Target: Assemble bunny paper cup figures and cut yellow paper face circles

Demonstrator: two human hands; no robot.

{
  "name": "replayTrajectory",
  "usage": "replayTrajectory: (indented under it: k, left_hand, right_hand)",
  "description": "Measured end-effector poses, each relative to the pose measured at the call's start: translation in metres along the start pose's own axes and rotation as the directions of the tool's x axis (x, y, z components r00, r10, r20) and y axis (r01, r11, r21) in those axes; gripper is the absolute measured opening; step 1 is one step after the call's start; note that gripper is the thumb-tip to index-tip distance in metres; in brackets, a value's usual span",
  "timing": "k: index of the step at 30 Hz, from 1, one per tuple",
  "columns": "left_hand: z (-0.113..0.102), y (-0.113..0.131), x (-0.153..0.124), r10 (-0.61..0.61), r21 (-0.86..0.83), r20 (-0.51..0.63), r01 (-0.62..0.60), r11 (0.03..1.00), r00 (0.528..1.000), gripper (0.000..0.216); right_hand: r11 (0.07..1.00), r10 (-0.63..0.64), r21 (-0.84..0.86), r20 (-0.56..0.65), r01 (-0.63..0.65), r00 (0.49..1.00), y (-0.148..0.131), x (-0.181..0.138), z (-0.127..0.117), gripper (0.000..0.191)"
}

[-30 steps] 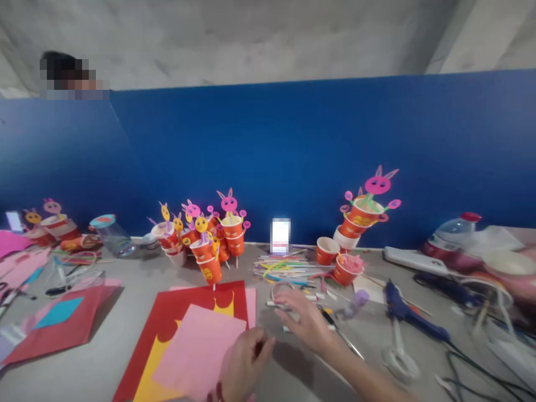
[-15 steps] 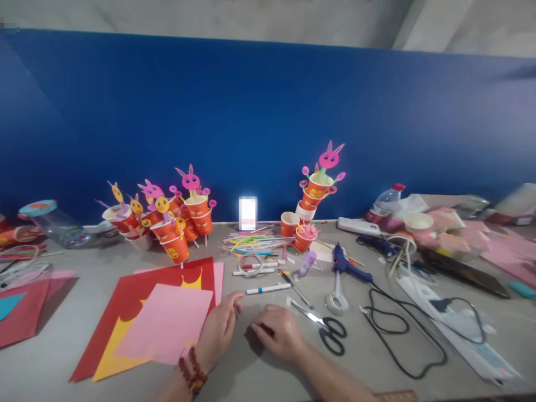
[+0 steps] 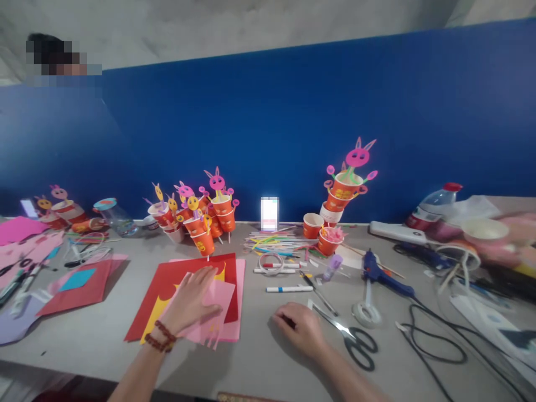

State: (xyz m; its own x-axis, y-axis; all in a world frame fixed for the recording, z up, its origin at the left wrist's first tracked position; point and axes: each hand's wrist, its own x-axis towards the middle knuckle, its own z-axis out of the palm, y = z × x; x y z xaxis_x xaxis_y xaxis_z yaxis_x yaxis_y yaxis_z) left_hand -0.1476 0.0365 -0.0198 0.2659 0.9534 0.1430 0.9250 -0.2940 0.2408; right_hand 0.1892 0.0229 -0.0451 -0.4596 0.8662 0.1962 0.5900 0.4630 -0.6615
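Note:
My left hand (image 3: 191, 300), with a bead bracelet on the wrist, lies flat with fingers spread on a pink paper sheet (image 3: 218, 315). That sheet rests on a red sheet (image 3: 163, 290) with a yellow piece under it. My right hand (image 3: 300, 330) rests on the grey table (image 3: 259, 357) to the right of the papers, fingers curled around a small dark thing that I cannot name. Black-handled scissors (image 3: 349, 336) lie just right of that hand. A white marker (image 3: 288, 289) lies beyond it.
Orange paper cups with pink and yellow bunny toppers (image 3: 201, 215) stand along the blue partition (image 3: 293, 123); a taller stack (image 3: 345, 190) stands further right. Straws (image 3: 272, 244), a blue glue gun (image 3: 383, 273), black cord (image 3: 435, 349), a bottle (image 3: 433, 204) and coloured paper (image 3: 75, 285) lie around. A person is behind the partition, far left.
My left hand moved left from beside the right hand onto the pink sheet and flattened. My right hand stayed curled on the table. The view swung left.

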Motion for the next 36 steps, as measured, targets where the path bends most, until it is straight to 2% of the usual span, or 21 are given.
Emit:
replayTrajectory:
  k: [2, 4, 8, 17, 22, 25, 29, 33, 36]
  left_hand:
    - [0.001, -0.018, -0.002, 0.021, 0.015, 0.045, -0.022, 1.000, 0.999, 0.088]
    - [0.006, -0.025, 0.000, 0.065, 0.008, 0.064, -0.066, 0.998, 0.996, 0.084]
    - [0.014, -0.023, 0.007, 0.115, -0.076, 0.039, -0.111, 0.991, 0.993, 0.074]
    - [0.020, -0.029, 0.016, 0.052, -0.219, -0.050, -0.062, 0.974, 0.997, 0.055]
    - [0.017, -0.026, 0.025, 0.054, -0.298, -0.061, -0.070, 0.952, 0.997, 0.029]
    - [0.016, -0.023, 0.027, 0.042, -0.343, -0.070, -0.064, 0.937, 0.997, 0.022]
    - [0.007, -0.034, 0.024, -0.041, -0.396, -0.091, 0.001, 0.918, 0.995, 0.023]
    - [-0.017, -0.070, 0.019, -0.177, -0.443, -0.139, 0.098, 0.891, 0.974, 0.030]
    - [-0.030, -0.098, 0.012, -0.287, -0.467, -0.175, 0.177, 0.867, 0.942, 0.039]
  right_hand:
    - [1.000, 0.008, 0.003, 0.010, -0.008, 1.000, 0.000, 0.000, 0.000, 0.031]
    - [1.000, 0.020, 0.012, 0.018, -0.020, 1.000, 0.000, 0.001, -0.001, 0.031]
    - [0.999, 0.037, 0.015, 0.024, -0.037, 0.999, -0.001, 0.002, -0.001, 0.033]
    - [0.997, 0.062, 0.053, 0.000, -0.062, 0.998, 0.000, 0.003, -0.001, 0.029]
    - [0.996, 0.061, 0.063, 0.000, -0.061, 0.998, -0.001, 0.002, -0.002, 0.029]
    - [0.996, 0.063, 0.062, 0.003, -0.063, 0.998, -0.001, 0.002, -0.002, 0.030]
    - [0.996, 0.056, 0.068, -0.006, -0.055, 0.998, -0.002, 0.003, -0.003, 0.032]
    - [0.996, 0.058, 0.067, -0.017, -0.056, 0.998, -0.001, 0.000, -0.003, 0.031]
    - [1.000, 0.014, 0.027, -0.032, -0.013, 0.999, -0.004, 0.000, -0.003, 0.028]
